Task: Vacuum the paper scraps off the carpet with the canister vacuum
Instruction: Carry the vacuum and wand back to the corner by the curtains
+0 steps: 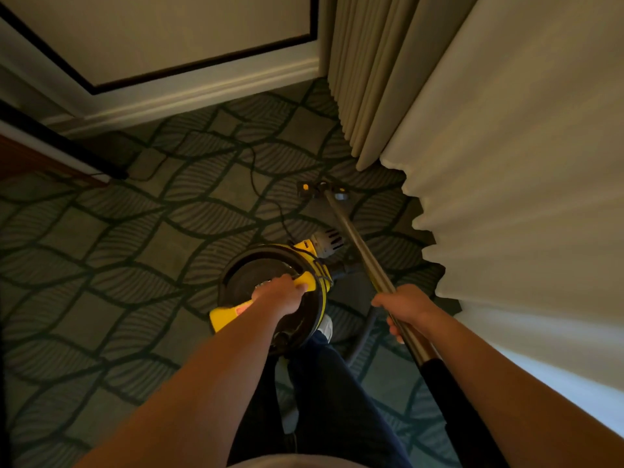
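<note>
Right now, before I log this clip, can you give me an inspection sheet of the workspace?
Surface: patterned carpet, dimly lit.
Job's things: yellow-and-black canister vacuum; metal wand runs down to the floor nozzle on the carpet near the curtain hem; paper scraps: nothing seen.
Clutter: nothing seen.
Hands: left hand grips the canister's yellow handle; right hand grips the wand.
Cables: black cord snakes from the canister across the carpet.
Surroundings: white curtain on the right, pleated drape, baseboard ahead.

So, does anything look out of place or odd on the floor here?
Only the black cord: it lies in loose loops across the carpet, passing close by the floor head. No spill or damage shows.
</note>
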Tool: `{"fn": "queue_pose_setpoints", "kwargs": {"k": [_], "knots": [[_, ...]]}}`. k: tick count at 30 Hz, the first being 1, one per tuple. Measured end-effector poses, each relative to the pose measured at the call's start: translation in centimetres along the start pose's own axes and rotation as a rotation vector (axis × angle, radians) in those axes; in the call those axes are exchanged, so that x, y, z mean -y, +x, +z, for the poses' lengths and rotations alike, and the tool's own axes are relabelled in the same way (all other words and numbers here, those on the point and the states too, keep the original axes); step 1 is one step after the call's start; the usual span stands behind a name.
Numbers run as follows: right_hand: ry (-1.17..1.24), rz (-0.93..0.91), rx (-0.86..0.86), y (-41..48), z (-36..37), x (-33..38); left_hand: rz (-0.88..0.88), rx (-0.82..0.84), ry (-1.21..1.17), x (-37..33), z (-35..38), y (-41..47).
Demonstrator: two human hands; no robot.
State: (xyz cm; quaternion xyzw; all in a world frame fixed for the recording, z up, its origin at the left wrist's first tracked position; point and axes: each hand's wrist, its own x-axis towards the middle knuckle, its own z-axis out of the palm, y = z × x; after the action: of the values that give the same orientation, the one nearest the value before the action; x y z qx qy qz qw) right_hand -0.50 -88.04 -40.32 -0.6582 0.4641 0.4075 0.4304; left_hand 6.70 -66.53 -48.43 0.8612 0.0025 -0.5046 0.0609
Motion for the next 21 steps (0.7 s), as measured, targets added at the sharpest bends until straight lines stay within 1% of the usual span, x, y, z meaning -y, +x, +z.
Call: {"fn": "queue_pose_setpoints", "kwargs": {"k": [4, 11, 17, 21], "knots": [[0.043, -0.067, -0.004, -0.1, 0.2, 2.7, 0.091, -0.01, 0.158, -0.1, -1.6, 0.6], [0.115, -0.093, -0.052, 0.1, 3.3, 6.2, 0.245, 0.099, 0.356, 1.2, -5.9, 2.3], [0.224, -0.017, -0.108, 0.0, 8.7, 10.0, 0.415, 0.161, 0.632, 3.5, -12.0, 3.9], [0.32, 0.057, -0.144, -0.5, 12.8, 12.4, 0.538, 0.148, 0.835, 6.4, -16.3, 4.5]]}}
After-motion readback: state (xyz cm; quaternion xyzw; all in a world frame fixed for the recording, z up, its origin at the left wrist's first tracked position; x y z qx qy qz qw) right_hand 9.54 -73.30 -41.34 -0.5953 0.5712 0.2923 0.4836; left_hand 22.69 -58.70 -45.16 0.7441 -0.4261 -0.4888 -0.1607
